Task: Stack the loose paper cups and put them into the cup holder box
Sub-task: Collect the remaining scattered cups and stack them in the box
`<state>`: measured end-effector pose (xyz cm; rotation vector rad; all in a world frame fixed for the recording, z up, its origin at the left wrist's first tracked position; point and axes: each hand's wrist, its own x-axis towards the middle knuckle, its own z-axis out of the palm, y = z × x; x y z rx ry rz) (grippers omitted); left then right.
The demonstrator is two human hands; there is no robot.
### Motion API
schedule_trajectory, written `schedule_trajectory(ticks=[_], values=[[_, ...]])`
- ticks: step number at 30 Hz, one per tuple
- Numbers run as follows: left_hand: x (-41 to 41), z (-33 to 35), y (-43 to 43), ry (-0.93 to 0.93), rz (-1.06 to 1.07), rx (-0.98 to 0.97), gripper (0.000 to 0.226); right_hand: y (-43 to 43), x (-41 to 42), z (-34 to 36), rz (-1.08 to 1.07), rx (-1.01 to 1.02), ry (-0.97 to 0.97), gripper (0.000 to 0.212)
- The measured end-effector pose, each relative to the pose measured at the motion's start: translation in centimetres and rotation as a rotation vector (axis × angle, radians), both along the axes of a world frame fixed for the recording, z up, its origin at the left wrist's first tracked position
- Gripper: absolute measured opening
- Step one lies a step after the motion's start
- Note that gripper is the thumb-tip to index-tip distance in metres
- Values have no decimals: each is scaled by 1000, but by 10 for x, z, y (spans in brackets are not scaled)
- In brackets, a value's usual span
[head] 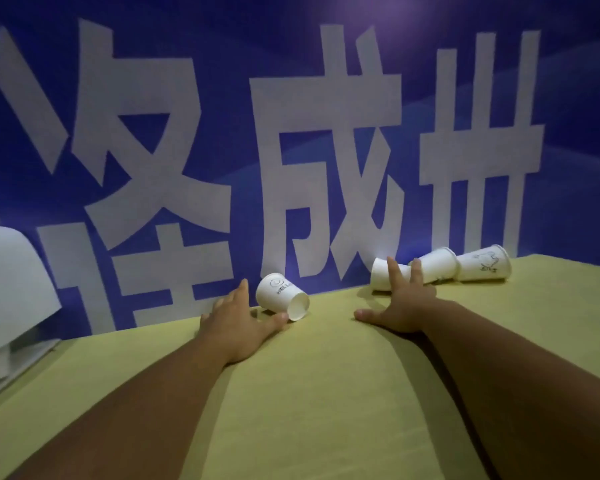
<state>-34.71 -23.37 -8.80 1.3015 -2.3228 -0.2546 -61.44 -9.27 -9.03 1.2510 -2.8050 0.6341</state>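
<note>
Yellow-green tabletop (326, 393) fills the near view, and both my bare forearms run forward across it, their elbows cut off by the bottom edge. My left hand (234, 322) lies low with the fingers spread apart and gripping nothing; the thumb tip meets the lone cup (280, 299), a white paper one on its side with its mouth turned toward me and to the right. Its print is too small to read. My right hand (404, 308) is also splayed, the thumb flat on the table and straight fingers laid over the first cup (380, 280) of a row of three. They cover its middle, so I cannot tell how firmly I touch it. Just beyond it lies the second cup (439, 268), then the third cup (485, 266), which carries a faint line drawing. Whether those two are nested or only touching is unclear. Behind the table's far edge hangs a blue banner (222, 116) with large white characters. At far left a white object (11, 289) is cut off by the frame.
</note>
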Motion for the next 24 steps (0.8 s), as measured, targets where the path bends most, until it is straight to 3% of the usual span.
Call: schedule_trajectory(ticks=[3, 8, 10, 15, 19, 24], values=[[0, -1, -1, 23, -35, 16, 112, -2, -2, -4, -23, -47, 33, 128], [-10, 6, 0, 321, -164, 233, 85, 8, 6, 0, -65, -137, 175, 94], [-19, 8, 6, 350, -240, 266, 73, 8, 6, 1, -71, -167, 220, 79], [-25, 12, 9, 441, -263, 353, 57, 9, 12, 9, -57, -280, 115, 56], [-22, 14, 3, 486, -326, 483, 45, 7, 14, 10, 12, -228, 106, 61], [-24, 13, 4, 418, -347, 493, 48, 5, 24, 13, 156, -179, 101, 59]])
